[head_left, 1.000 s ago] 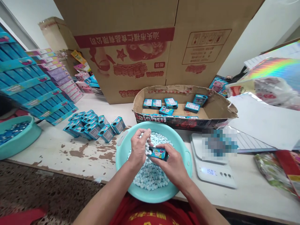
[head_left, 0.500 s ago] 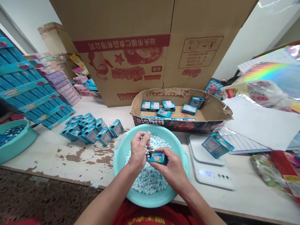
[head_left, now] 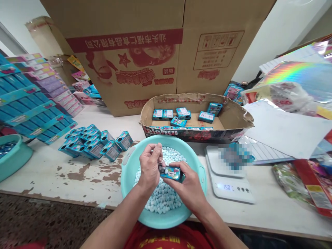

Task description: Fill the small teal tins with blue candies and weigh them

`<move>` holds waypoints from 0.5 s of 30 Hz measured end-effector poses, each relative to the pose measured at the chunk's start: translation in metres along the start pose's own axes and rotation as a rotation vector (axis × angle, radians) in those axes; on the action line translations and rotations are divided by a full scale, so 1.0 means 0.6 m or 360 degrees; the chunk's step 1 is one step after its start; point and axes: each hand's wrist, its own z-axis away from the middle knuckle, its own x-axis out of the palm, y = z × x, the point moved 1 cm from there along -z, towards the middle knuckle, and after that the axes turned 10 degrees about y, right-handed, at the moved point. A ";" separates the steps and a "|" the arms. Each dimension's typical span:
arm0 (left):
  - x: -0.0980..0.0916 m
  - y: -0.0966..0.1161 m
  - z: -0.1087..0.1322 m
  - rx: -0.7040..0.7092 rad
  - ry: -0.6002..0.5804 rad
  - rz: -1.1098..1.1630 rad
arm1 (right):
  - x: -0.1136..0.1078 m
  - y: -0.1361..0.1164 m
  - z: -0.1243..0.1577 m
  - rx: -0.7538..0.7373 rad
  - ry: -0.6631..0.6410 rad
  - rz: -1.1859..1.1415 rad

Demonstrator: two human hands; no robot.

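My right hand (head_left: 188, 181) holds a small blue candy box (head_left: 171, 173) on its side above the turquoise basin (head_left: 160, 223). The box's open end points left, toward my left hand (head_left: 151, 166). Curled fingers of my left hand close around some candies at that opening, and a few candies show between the fingers and the box. Pale blue and white candies (head_left: 163, 199) fill the bottom of the basin. How full the box is cannot be seen.
Blue boxes (head_left: 90, 143) stand grouped at the left. Behind the basin, a cut-down cardboard tray (head_left: 228, 117) holds several more. A white scale (head_left: 230, 188) at the right carries a blurred blue item. Stacked display boxes (head_left: 28, 103) and a large carton (head_left: 124, 20) border the table.
The whole view has shifted slightly, so the surroundings sit a little further left. My left hand stays at the box's opening, and the right hand keeps its hold on the box.
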 end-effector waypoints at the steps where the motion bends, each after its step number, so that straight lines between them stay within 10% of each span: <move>1: 0.002 -0.002 0.001 -0.0005 -0.0023 -0.0030 | 0.002 0.000 0.000 -0.0018 -0.0015 0.0002; 10: -0.009 0.017 -0.022 -0.0154 -0.0092 -0.0114 | -0.019 0.015 -0.006 0.0062 0.0011 0.0012; 15: -0.040 0.015 -0.014 0.0188 -0.0366 -0.0850 | -0.024 0.016 -0.008 0.0100 0.0032 0.0015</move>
